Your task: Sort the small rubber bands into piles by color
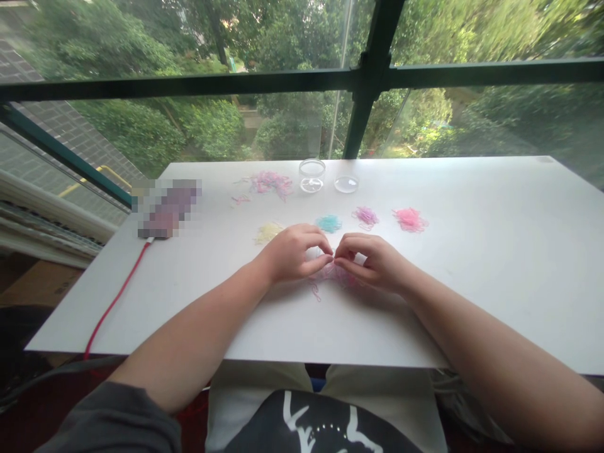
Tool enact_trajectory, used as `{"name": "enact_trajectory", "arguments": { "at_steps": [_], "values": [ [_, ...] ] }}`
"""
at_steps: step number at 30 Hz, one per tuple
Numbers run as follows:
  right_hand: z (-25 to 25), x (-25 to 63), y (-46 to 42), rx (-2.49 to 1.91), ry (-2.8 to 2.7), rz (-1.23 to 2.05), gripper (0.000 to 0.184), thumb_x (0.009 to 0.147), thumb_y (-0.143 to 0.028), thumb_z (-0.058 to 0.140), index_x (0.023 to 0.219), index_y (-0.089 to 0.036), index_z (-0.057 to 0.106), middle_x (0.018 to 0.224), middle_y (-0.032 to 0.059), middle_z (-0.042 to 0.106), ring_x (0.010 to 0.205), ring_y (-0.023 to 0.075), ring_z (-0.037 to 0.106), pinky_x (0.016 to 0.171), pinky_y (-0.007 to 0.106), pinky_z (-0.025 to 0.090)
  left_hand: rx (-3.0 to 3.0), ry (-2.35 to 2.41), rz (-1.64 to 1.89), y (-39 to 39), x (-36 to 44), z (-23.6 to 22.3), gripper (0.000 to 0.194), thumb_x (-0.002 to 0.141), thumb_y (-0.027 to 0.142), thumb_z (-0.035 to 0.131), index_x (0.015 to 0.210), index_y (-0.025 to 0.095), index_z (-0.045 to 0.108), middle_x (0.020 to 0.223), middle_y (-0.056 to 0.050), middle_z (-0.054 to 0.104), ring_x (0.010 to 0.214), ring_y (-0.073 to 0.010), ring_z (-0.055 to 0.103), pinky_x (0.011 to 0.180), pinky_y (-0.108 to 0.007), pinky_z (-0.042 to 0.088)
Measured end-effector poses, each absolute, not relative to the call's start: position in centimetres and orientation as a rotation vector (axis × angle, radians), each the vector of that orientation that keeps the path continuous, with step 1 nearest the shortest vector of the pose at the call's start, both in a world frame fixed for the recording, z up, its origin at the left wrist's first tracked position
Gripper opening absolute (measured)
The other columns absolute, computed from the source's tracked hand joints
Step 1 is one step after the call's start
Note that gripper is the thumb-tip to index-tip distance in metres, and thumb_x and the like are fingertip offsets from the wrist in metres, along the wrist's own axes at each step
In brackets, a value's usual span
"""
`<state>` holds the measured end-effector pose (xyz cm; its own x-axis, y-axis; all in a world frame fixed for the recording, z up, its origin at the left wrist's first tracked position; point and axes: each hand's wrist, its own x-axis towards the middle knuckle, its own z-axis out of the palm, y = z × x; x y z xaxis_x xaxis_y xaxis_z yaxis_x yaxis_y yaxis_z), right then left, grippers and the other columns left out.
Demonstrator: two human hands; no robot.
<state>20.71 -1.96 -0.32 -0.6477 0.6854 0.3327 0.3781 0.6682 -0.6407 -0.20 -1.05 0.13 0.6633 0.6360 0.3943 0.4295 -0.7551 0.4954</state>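
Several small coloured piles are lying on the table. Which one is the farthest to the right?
The bright pink pile, to the right of the purple pile. Unlike the mixed pile at the back, it looks all one colour.

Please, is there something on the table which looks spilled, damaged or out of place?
Slightly: a few pink pieces lie apart from the mixed pile at the far side of the table, so they look like strays. I see no obvious damage.
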Motion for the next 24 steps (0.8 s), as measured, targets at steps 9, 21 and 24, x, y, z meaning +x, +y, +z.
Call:
{"name": "enact_trajectory", "arguments": {
  "at_steps": [9,21,24],
  "values": [
    [-0.17,20.69,-1.96,-0.824,-2.320,0.703,0.010,0.083,-0.017,0.054,0.074,-0.017,0.057,0.067,0.0003,0.054,0.062,0.0106,0.048,0.059,0.023,0.039,2.510,0.834,0.790,-1.18,-0.14,0.24,0.010,0.079,0.021,0.057,0.074,0.017,0.064,0.079,-0.003,0.066,0.078,-0.0162,0.060,0.078,-0.029,0.046],
    [-0.28,21.21,-1.75,-0.867,-2.232,0.772,0.004,0.077,-0.019,0.060,0.080,-0.017,0.057,0.070,0.0010,0.056,0.065,0.0120,0.052,0.062,0.025,0.043,2.499,0.856,0.808,-1.30,-0.30,0.34,0.010,0.079,0.021,0.056,0.072,0.017,0.062,0.078,-0.003,0.066,0.078,-0.0157,0.059,0.078,-0.028,0.045],
    [-0.41,20.94,-1.81,-0.837,-2.235,0.780,0.013,0.077,-0.024,0.063,0.087,-0.016,0.059,0.073,0.0021,0.058,0.066,0.0124,0.054,0.063,0.025,0.044,2.509,0.836,0.833,-1.24,-0.18,0.24,0.011,0.080,0.022,0.057,0.073,0.017,0.063,0.078,-0.003,0.066,0.076,-0.0157,0.059,0.076,-0.028,0.046]
  ]
}}
